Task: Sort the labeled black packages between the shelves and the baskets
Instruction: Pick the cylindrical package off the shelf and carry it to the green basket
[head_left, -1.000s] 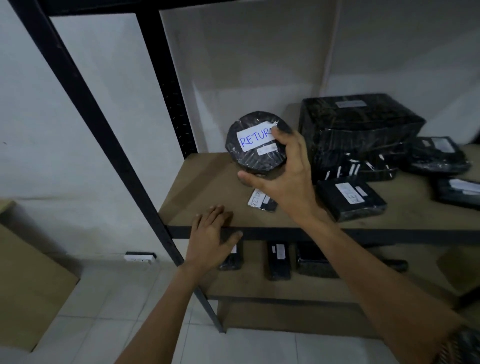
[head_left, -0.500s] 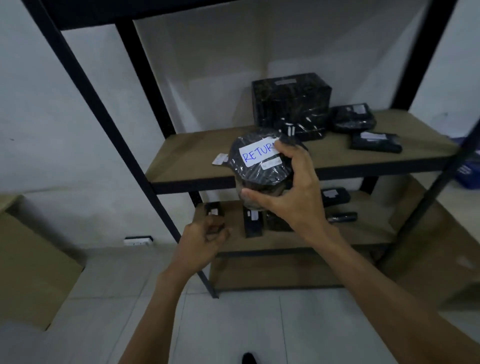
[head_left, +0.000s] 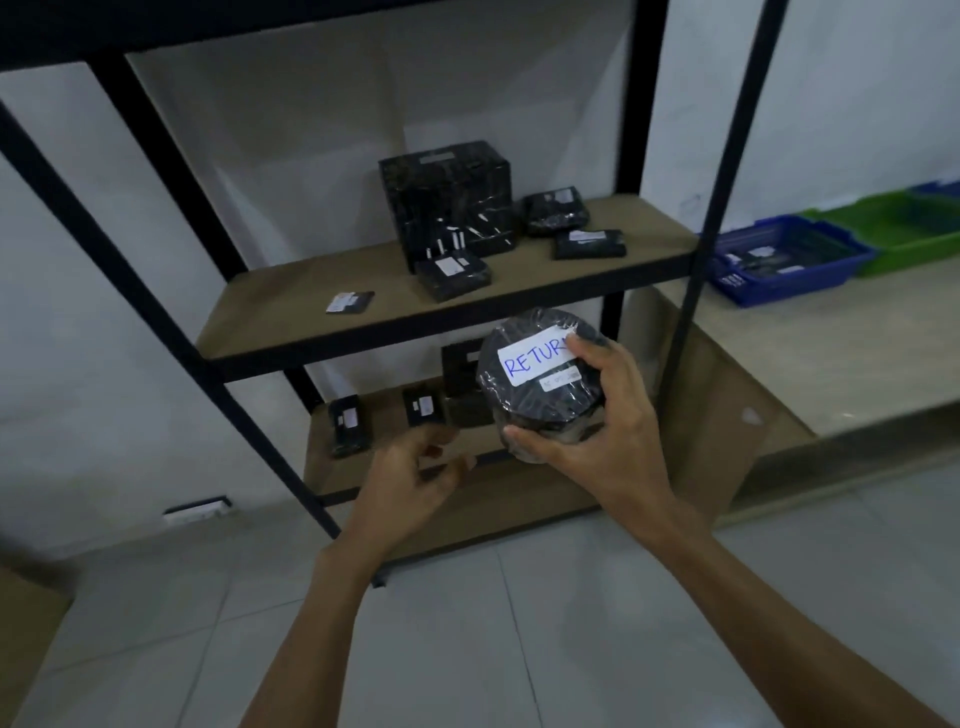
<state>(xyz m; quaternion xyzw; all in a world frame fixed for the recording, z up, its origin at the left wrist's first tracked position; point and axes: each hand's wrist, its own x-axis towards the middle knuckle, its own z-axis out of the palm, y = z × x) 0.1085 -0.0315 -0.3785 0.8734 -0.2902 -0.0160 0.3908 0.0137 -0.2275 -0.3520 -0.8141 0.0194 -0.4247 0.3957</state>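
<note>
One round black package (head_left: 545, 410) wears a white label (head_left: 535, 361).

The round black package (head_left: 540, 384), labelled RETURN, has been drawn back from above the middle shelf board (head_left: 291, 322). It is now held by the right hand (head_left: 597, 436) clear of the rack, lower and further right, in front of the lower shelf (head_left: 332, 473). The left hand (head_left: 410, 483), laid flat on the board's edge 1.0 s ago, has been lifted off and is held in the air, fingers loosely curled, just below and left of the package. The small flat package (head_left: 349, 302) has been uncovered. The view has been pulled back and turned right, so the blue basket (head_left: 800, 260) and green basket (head_left: 909, 228) are brought in.
</note>
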